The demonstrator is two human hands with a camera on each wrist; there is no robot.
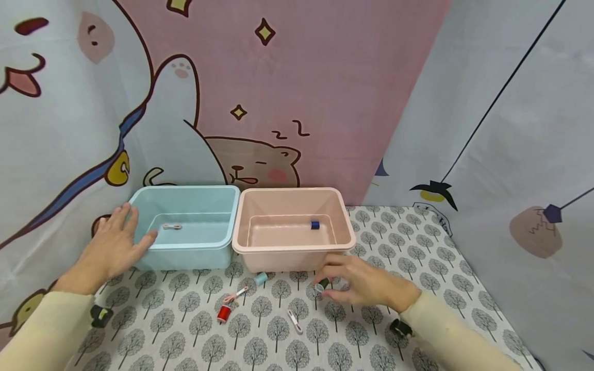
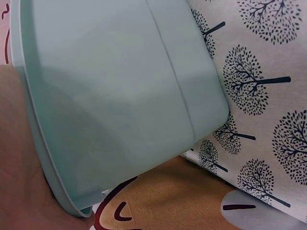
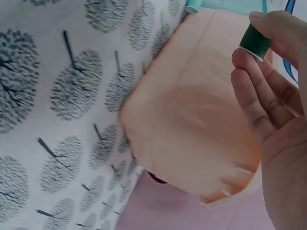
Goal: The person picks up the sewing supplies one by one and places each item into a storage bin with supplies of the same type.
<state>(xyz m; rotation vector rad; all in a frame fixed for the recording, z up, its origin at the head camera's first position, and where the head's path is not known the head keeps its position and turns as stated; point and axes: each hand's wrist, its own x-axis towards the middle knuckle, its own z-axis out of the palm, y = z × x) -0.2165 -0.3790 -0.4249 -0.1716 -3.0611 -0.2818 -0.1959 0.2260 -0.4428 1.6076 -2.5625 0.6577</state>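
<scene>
Between thumb and fingertips my right hand [image 1: 359, 281] pinches a dark green thread spool [image 3: 255, 42], just in front of the pink bin [image 1: 292, 251]. A navy spool [image 1: 315, 225] lies inside that bin. My left hand [image 1: 111, 245] rests at the left rim of the light blue bin [image 1: 190, 255], its fingers spread. Inside the blue bin lies a small pale looped cord bundle [image 1: 172, 226]. On the cloth in front are a light teal spool [image 1: 261, 278], a pinkish cord bundle [image 1: 235, 294], a red spool [image 1: 224, 314] and a white cord bundle [image 1: 294, 321].
A white tablecloth [image 1: 255, 355] printed with grey trees covers the table. The two bins stand side by side against a cartoon-printed backdrop [image 1: 325, 93]. Another printed curtain [image 1: 520, 170] borders the table on the right.
</scene>
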